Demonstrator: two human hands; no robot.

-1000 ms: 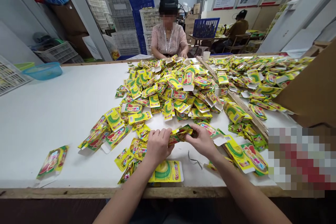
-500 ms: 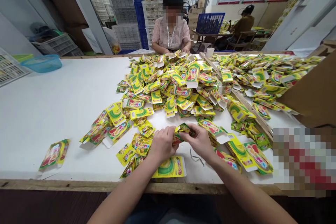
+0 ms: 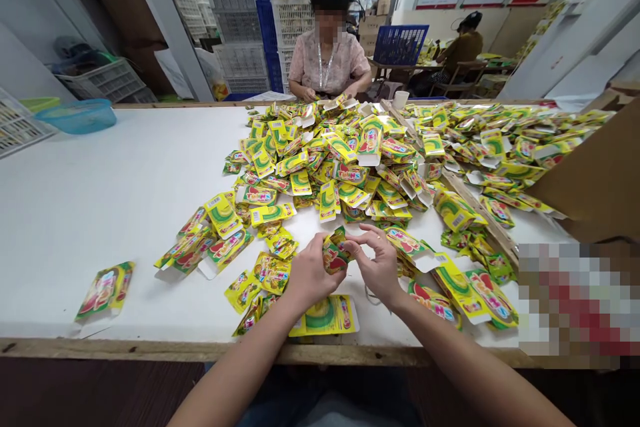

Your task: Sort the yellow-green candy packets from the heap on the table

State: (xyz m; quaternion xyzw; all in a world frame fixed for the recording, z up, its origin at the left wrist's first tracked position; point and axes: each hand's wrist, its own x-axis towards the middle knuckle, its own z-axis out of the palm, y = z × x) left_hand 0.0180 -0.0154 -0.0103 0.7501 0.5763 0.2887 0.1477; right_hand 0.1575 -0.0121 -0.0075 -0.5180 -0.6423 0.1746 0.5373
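My left hand [image 3: 306, 271] is closed around a small yellow-green packet [image 3: 336, 251] held just above the white table [image 3: 100, 193]. My right hand [image 3: 379, 265] pinches the packet's right side, its other fingers partly raised. A flat yellow carton blank [image 3: 325, 315] lies on the table under my hands. A big heap of yellow-green packets and carton blanks [image 3: 330, 160] spreads across the table ahead of me.
A person [image 3: 330, 57] sits across the table with hands in the heap. Another person [image 3: 457, 50] sits at a far table. A brown cardboard box [image 3: 595, 173] stands at the right. A blue basin [image 3: 75, 115] and stacked crates [image 3: 260, 7] are at the back left.
My hands have drawn closer together and folded the packet more upright. My right fingers have lifted off it partly. The view has shifted slightly.
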